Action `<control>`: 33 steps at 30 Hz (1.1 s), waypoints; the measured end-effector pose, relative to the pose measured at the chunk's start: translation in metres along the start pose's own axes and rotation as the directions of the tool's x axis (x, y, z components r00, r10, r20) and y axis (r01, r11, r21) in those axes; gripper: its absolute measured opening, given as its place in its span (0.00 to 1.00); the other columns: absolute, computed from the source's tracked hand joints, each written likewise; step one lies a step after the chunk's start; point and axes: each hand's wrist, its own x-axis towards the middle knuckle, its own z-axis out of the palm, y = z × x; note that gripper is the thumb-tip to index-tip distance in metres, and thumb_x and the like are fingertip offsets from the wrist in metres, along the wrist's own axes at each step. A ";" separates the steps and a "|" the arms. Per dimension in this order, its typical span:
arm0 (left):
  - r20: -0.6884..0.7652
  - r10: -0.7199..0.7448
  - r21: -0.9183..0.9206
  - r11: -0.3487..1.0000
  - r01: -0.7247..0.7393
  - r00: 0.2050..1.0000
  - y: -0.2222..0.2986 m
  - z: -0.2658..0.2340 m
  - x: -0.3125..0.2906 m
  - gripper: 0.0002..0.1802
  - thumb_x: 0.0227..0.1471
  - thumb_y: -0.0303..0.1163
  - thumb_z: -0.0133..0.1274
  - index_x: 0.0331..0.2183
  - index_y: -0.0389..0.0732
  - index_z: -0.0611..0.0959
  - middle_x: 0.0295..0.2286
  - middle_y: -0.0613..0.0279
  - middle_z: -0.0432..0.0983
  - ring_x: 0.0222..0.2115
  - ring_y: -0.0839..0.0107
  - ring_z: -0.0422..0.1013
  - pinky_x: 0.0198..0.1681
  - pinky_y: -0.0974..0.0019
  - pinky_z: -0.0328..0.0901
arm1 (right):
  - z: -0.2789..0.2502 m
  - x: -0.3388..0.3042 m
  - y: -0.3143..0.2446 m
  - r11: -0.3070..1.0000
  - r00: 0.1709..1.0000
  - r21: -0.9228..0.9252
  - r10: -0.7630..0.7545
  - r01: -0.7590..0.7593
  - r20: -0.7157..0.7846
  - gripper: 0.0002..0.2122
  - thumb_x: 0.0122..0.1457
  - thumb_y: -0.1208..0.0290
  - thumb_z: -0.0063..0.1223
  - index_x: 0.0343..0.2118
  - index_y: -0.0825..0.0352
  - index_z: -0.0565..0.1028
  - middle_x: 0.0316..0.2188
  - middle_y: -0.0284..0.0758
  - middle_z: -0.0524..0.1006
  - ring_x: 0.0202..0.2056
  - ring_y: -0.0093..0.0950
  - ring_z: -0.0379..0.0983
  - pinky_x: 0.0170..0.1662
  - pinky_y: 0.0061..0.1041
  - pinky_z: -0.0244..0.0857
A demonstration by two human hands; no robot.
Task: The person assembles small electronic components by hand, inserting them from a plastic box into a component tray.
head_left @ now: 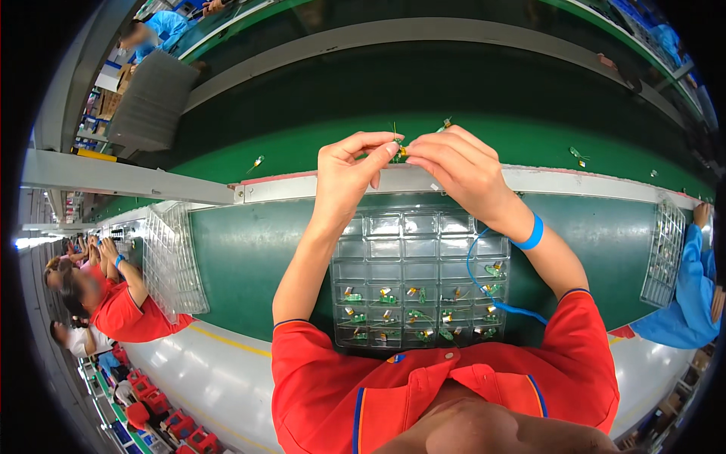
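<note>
Both hands pinch one tiny part above the clear compartment tray.

The left hand and right hand have their fingertips clamped on a small green-and-gold component, held just beyond the tray's far edge over the green conveyor belt. A slipped pinch could likely drop it onto the belt or bend its thin leads.

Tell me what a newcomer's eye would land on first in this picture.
Both hands meet at centre, the left hand and right hand pinching a small green component between their fingertips. Just below lies a clear compartment tray, its nearer rows filled with similar parts. A blue wrist strap circles the right wrist.
</note>
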 end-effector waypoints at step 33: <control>-0.010 0.170 -0.041 0.985 -0.170 0.985 0.000 0.021 -0.017 0.11 0.52 0.19 0.56 0.40 0.32 0.82 0.36 0.54 0.78 0.38 0.70 0.76 0.43 0.70 0.73 | -0.011 0.004 -0.021 0.719 0.764 0.265 0.629 -0.642 0.143 0.06 0.55 0.74 0.60 0.33 0.70 0.80 0.27 0.32 0.79 0.24 0.17 0.72 0.25 0.16 0.68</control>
